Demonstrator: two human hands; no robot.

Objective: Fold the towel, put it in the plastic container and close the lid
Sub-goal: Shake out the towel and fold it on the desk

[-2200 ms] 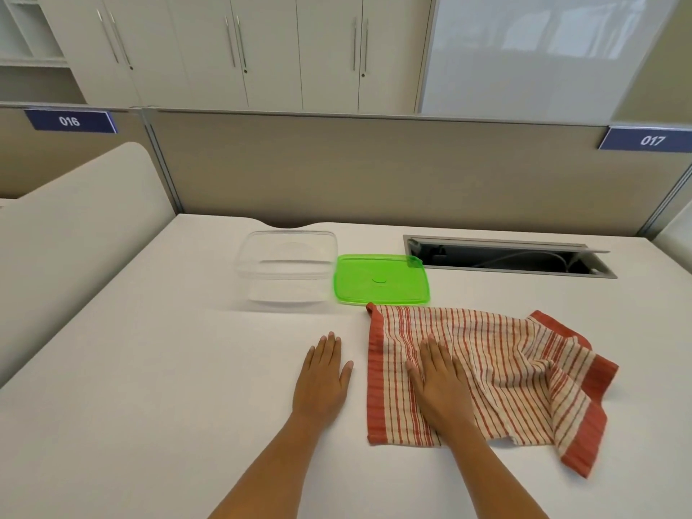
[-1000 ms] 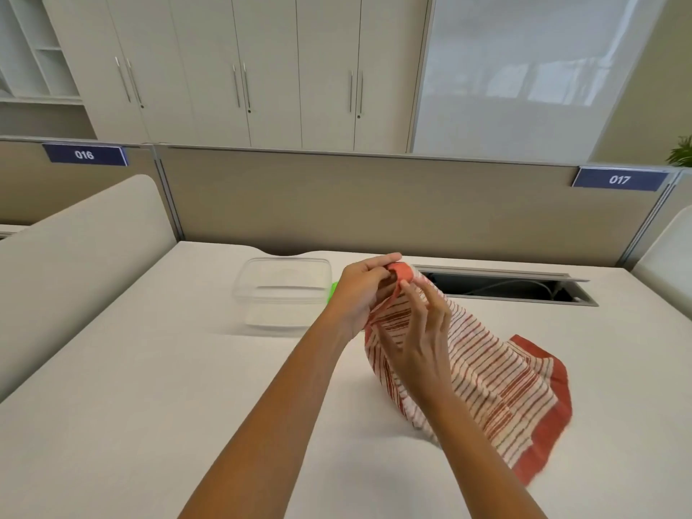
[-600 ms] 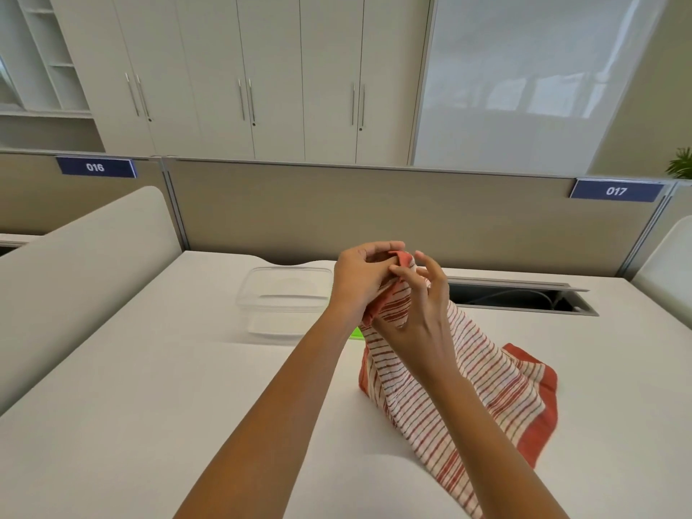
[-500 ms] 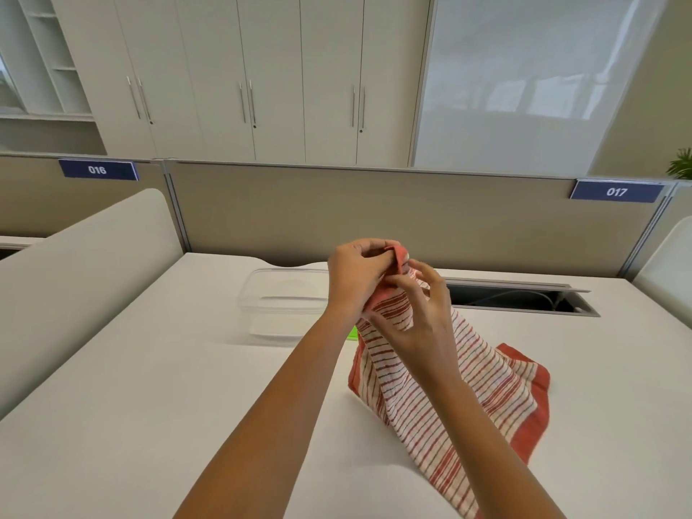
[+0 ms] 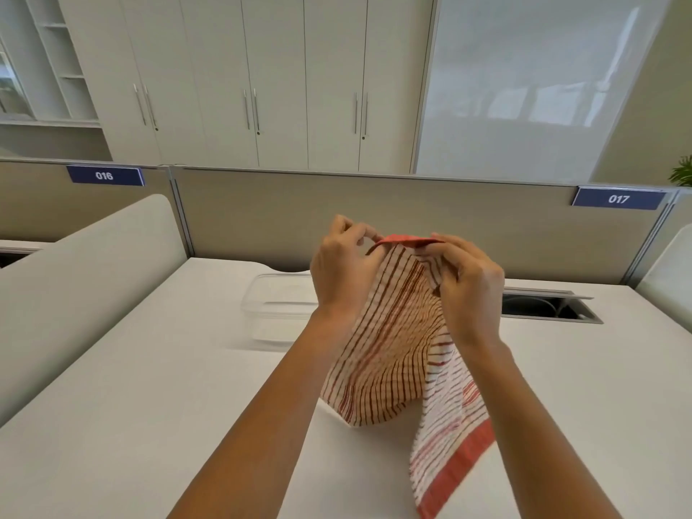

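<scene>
Okay, you're pinching the towel top hem with left hand and right hand, both closed on it (soft, limp, so I'd be gripping corners).

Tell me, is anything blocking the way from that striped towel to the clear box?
Nothing visible does. The towel hangs from both hands, and the open container sits just beyond the left hand. No lid covers it.

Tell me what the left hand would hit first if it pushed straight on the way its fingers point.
The left hand curls its fingers rightward along the towel hem, toward the right hand. Going straight on, it would probably meet the right hand's fingertips first, though depth between them is unclear.
</scene>
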